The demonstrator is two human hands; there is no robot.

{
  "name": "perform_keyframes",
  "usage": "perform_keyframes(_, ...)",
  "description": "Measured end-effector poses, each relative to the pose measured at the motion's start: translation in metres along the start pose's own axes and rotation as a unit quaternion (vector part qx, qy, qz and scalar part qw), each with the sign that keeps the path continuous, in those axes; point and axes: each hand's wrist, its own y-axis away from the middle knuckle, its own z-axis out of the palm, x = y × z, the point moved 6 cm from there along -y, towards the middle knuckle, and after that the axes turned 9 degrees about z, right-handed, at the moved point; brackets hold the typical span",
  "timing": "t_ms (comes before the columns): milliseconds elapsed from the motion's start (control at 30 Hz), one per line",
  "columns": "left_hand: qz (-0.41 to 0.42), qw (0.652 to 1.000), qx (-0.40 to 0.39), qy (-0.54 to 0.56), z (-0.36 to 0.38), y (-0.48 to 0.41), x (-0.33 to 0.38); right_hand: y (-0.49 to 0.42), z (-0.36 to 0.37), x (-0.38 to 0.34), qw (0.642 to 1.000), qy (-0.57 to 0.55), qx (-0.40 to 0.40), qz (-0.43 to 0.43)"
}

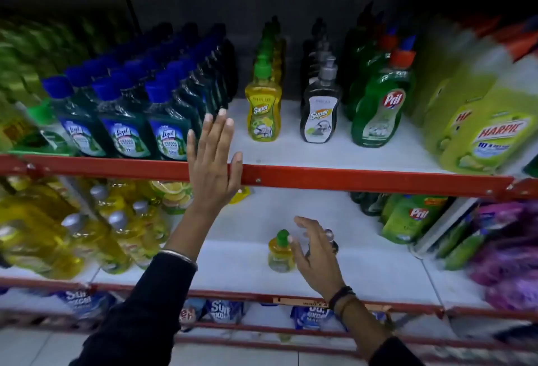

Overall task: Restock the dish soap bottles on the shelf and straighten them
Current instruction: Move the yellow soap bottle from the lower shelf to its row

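My left hand [214, 158] is raised flat with spread fingers over the red front rail [349, 179] of the upper shelf, next to the blue-capped Lizol bottles [170, 129]. It holds nothing. On that shelf stand rows of yellow Super bottles [263, 109], dark Super pump bottles [320, 112] and green Pril bottles [378, 109]. On the lower shelf a small yellow bottle with a green cap [281, 252] stands alone. My right hand [313, 244] hovers beside it with curled, parted fingers; a dark bottle behind that hand is mostly hidden.
Green Harpic bottles [489, 138] fill the upper shelf's right end. Large yellow bottles [72, 237] crowd the lower shelf's left, Pril refill pouches [413, 217] and purple packs [506, 255] its right. Surf Excel packs [224, 310] lie on the bottom shelf.
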Motion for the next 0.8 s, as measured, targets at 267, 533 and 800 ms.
perform_keyframes(267,0.000,0.992,0.010,-0.123,0.024,0.007,-0.015,-0.014,0.064,0.052,0.975,0.041,-0.168,0.141)
perform_keyframes(533,0.005,0.989,0.022,-0.144,0.028,0.009,-0.017,-0.023,0.062,0.057,0.976,0.009,-0.138,0.167)
perform_keyframes(800,0.006,0.989,-0.001,-0.151,0.026,0.004,-0.015,-0.026,0.009,0.005,0.979,-0.085,-0.134,0.125)
